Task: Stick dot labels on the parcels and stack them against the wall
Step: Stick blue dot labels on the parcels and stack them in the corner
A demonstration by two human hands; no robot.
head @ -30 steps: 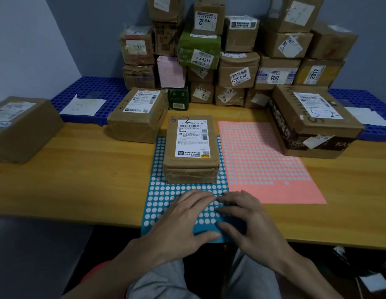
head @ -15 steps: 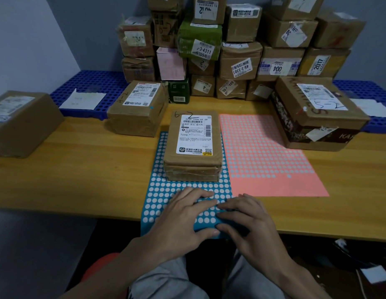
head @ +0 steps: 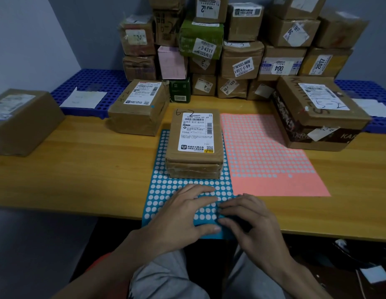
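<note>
Grey walls meet in a corner behind a long wooden table, seen from above by the seated person who works at it. Against the back wall stands a tall stack of brown cardboard parcels, with one green and one pink box among them, most bearing white labels. Blue plastic grid pallets lie to either side of the stack, and a white sheet of paper rests on the left one.

On the table, straight ahead, lies a blue sheet of white dot labels; its near end overhangs the table edge. Just beside it on the right lies a pink sheet of pale dot labels. A small brown taped parcel with a white shipping label sits on the far half of the blue sheet, with "6-2" handwritten at its far left corner.

The left hand lies flat on the near part of the blue sheet, fingers stretched out, thumb along the overhanging edge. The right hand is just beside it, its fingers bent, with the tips on the sheet's near right corner; whether they pinch a dot cannot be seen.

Three more brown parcels stand on the table: a labelled one behind and to the left, a wide flat one at the right, and a plain one at the far left edge. Grey trousers show below the hands.
</note>
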